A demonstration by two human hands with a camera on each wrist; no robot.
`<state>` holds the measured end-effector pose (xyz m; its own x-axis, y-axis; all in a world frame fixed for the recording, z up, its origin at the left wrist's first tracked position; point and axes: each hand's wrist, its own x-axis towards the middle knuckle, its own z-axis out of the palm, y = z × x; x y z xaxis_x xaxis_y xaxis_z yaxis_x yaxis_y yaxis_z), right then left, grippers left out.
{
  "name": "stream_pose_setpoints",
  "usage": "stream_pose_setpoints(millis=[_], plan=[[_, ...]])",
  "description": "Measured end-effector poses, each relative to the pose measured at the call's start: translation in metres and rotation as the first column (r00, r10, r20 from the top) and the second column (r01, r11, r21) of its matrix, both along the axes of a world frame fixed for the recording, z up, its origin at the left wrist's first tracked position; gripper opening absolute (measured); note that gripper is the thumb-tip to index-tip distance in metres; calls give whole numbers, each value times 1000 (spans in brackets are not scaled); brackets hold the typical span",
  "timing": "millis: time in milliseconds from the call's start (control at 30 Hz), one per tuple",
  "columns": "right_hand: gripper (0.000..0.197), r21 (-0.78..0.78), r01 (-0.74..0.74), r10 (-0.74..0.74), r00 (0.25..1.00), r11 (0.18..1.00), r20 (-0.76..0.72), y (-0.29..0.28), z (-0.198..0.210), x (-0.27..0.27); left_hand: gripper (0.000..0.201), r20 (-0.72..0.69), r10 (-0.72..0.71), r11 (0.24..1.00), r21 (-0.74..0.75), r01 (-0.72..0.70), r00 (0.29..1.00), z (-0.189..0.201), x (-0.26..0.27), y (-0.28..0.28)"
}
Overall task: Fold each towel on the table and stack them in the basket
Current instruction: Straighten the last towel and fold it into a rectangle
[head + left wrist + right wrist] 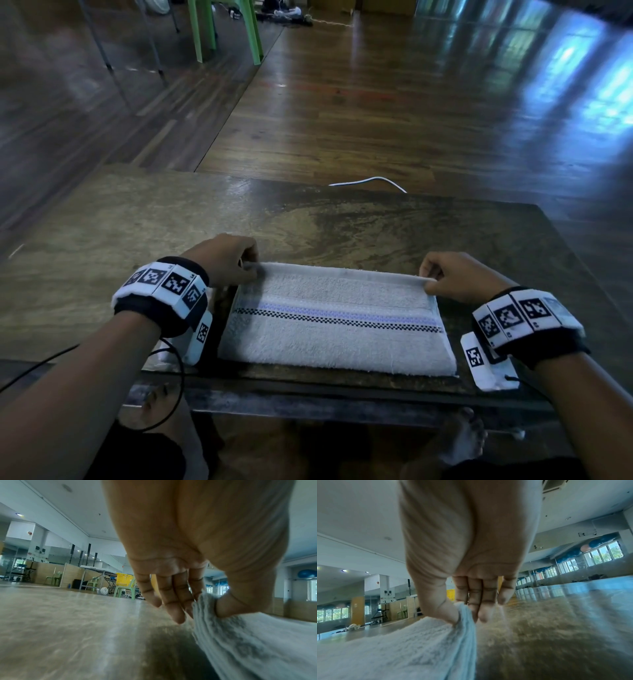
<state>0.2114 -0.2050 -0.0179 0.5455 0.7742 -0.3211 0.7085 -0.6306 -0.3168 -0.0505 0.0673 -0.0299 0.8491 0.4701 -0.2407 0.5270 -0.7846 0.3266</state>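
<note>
The left hand (224,258) and right hand (457,275) are each pinching a far corner of the white towel (337,325), which is lying folded on the wooden counter (342,222), near its front edge.

Your head camera looks forward and down over the table (137,219), taking in both wrists and the floor beyond. Each wrist camera sits low and very near, looking along its palm across the tabletop toward the far room. All three share the towel (335,325).
</note>
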Motion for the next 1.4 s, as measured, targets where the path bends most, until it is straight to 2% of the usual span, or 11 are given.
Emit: stream_pose_setpoints(millis=[100,167,267,367,433,500,600,667,867,1000,1400], plan=[[19,60,13,-16,999,998,50,0,10,-4,15,52,11,1000,-17,-10,999,11,-1,-4],[20,153,-26,-2,983,988,185,0,20,-7,15,155,-8,996,91,-7,988,22,-2,-8],[17,409,-133,-58,905,903,422,-7,40,-10,17,446,-78,943,324,-79,892,40,-10,-8],[22,548,-219,-140,831,807,538,-19,51,-13,19,588,-156,899,417,-132,794,53,-21,-9],[26,564,-255,-134,819,786,557,-25,51,-14,21,579,-200,878,464,-117,791,54,-27,-15],[28,503,-278,-52,836,818,546,-30,46,-15,13,500,-222,874,483,-58,837,47,-32,-21],[24,128,-231,174,921,965,349,-38,33,-16,16,166,-181,932,345,115,969,30,-41,-24],[26,-57,-195,203,956,979,210,-43,23,-18,20,16,-167,952,264,157,986,22,-47,-23],[12,-9,-172,171,973,985,155,-47,8,-15,20,53,-138,967,222,123,989,6,-50,-18],[17,2,-249,247,961,968,123,-42,0,-17,12,44,-186,965,196,174,981,-2,-46,-20],[18,140,-195,186,980,971,76,-48,-4,-12,8,145,-172,976,158,148,975,3,-50,-14]])
